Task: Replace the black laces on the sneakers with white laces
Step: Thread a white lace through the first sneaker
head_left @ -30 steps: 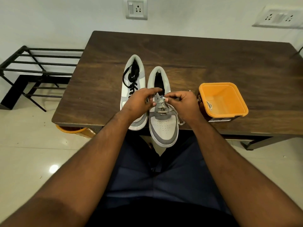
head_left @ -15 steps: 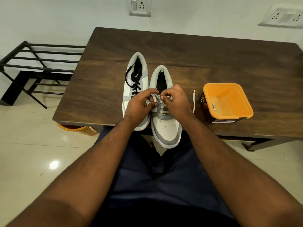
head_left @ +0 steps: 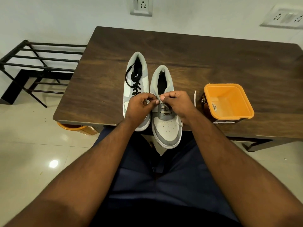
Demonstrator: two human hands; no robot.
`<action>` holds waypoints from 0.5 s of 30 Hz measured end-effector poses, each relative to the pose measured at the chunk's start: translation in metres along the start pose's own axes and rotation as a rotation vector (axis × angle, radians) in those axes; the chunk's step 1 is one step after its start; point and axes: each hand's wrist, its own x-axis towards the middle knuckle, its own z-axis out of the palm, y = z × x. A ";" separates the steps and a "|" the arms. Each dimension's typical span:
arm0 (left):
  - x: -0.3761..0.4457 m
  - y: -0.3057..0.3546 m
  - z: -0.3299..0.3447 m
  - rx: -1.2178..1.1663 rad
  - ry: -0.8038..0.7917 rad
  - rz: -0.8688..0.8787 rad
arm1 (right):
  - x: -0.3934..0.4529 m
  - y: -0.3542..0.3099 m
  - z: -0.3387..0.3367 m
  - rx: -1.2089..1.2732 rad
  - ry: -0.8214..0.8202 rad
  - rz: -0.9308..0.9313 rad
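Both hands have moved up the right sneaker (head_left: 165,122); the left hand (head_left: 139,106) and right hand (head_left: 177,104) now pinch the white lace (head_left: 159,102) together.

Orange tub (head_left: 229,102) blocks the right; bare table (head_left: 188,51) lies open behind.

Both hands' fingers (head_left: 157,102) pinch the white lace (head_left: 161,104) over the right sneaker (head_left: 166,128).
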 end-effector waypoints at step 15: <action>-0.006 0.015 -0.028 -0.644 0.757 -0.470 | -0.024 0.043 -0.007 -0.339 0.203 -0.282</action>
